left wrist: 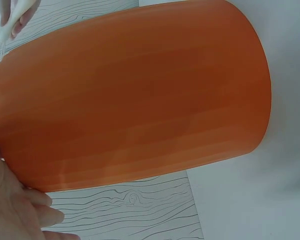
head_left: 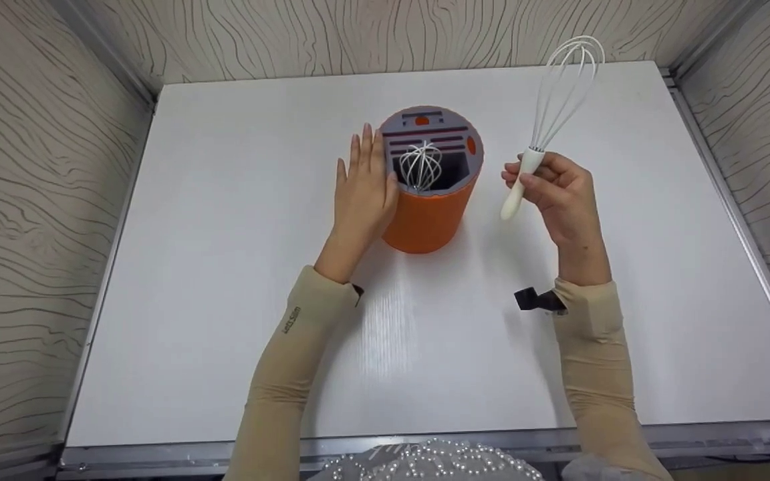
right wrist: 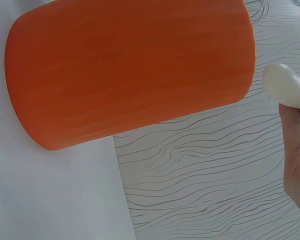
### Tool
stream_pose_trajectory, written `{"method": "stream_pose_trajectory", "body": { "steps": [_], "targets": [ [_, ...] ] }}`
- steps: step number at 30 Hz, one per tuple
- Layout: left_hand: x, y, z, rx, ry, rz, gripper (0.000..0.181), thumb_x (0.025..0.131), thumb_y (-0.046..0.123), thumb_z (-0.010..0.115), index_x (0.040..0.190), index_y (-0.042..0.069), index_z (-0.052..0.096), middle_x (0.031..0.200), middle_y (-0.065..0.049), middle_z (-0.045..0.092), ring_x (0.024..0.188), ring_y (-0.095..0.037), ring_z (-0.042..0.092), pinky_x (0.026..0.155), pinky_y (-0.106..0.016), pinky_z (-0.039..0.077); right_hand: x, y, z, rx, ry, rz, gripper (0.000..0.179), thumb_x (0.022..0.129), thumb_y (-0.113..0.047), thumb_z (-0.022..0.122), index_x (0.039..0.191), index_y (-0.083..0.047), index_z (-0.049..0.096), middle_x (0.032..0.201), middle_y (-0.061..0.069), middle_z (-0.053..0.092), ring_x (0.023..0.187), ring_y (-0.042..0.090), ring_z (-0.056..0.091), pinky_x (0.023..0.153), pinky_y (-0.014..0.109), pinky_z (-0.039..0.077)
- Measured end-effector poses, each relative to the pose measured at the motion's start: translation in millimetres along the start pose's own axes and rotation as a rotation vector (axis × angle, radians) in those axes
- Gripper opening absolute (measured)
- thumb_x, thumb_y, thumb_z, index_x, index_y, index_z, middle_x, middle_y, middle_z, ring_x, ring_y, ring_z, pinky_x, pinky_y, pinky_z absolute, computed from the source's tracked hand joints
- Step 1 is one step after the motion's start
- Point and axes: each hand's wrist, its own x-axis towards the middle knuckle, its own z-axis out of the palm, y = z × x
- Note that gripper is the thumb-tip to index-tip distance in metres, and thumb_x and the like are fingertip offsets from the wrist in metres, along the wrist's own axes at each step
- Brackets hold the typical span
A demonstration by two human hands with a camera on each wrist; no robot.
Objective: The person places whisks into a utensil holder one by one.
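An orange cylindrical utensil holder (head_left: pixel 425 224) with a grey slotted top stands upright on the table. Flat along its left side lies my left hand (head_left: pixel 361 194), fingers straight, touching the rim and wall. A small whisk (head_left: pixel 420 167) stands in the large front compartment, wire head up, its lower part hidden. To the right, my right hand (head_left: pixel 562 194) pinches a larger white whisk (head_left: pixel 531 162) by the handle, wires upward, apart from the holder. In the right wrist view the rounded handle end (right wrist: pixel 285 85) shows beside the holder's top.
The white table (head_left: pixel 224 267) extends around the holder on all sides. Wood-patterned panels (head_left: pixel 398 33) close off its back and both sides. A black wrist camera (head_left: pixel 529 299) sticks out from the right sleeve.
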Motion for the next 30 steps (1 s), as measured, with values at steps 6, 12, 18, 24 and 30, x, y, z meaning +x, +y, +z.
{"method": "stream_pose_trajectory", "body": {
  "steps": [6,12,18,24,30],
  "targets": [
    [1.0,-0.2,1.4,0.010,-0.005,0.006,0.060,0.096,0.026,0.031,0.150,0.001,0.019,0.156,-0.015,0.014,0.143,-0.031,0.012,0.108,-0.056,0.018,-0.5,-1,6,0.033,-0.028,-0.005,0.023,0.083,0.018,0.052,0.102,0.011,0.063,0.091,0.019,0.069,0.084,0.028,0.068,0.080,0.036,0.053],
    [0.5,0.9,1.0,-0.006,-0.012,-0.010,0.061,0.097,0.027,0.030,0.151,0.003,0.017,0.157,-0.013,0.011,0.143,-0.029,0.010,0.110,-0.055,0.015,2.0,-3,9,0.038,-0.052,-0.013,0.022,0.083,0.018,0.053,0.102,0.012,0.062,0.092,0.020,0.069,0.085,0.028,0.068,0.081,0.037,0.052],
    [0.3,1.7,0.6,-0.012,-0.027,-0.020,0.061,0.097,0.027,0.029,0.151,0.003,0.015,0.157,-0.011,0.009,0.144,-0.027,0.007,0.111,-0.053,0.013,5.3,-6,13,0.027,-0.044,-0.018,0.022,0.083,0.017,0.053,0.102,0.011,0.062,0.092,0.019,0.069,0.085,0.028,0.068,0.081,0.037,0.052],
    [0.2,1.0,0.4,-0.008,-0.021,-0.016,0.061,0.097,0.028,0.030,0.151,0.003,0.016,0.157,-0.012,0.009,0.144,-0.028,0.008,0.110,-0.054,0.014,10.5,-7,18,0.020,-0.055,-0.026,0.022,0.082,0.017,0.054,0.101,0.012,0.062,0.092,0.019,0.069,0.085,0.029,0.068,0.081,0.037,0.052],
    [-0.4,1.2,0.1,-0.009,-0.016,-0.022,0.061,0.096,0.027,0.030,0.151,0.003,0.017,0.157,-0.011,0.009,0.144,-0.027,0.008,0.110,-0.054,0.015,13.7,-7,23,0.009,-0.063,-0.025,0.022,0.082,0.017,0.055,0.102,0.011,0.063,0.091,0.019,0.069,0.084,0.028,0.068,0.081,0.038,0.052]
  ]
}}
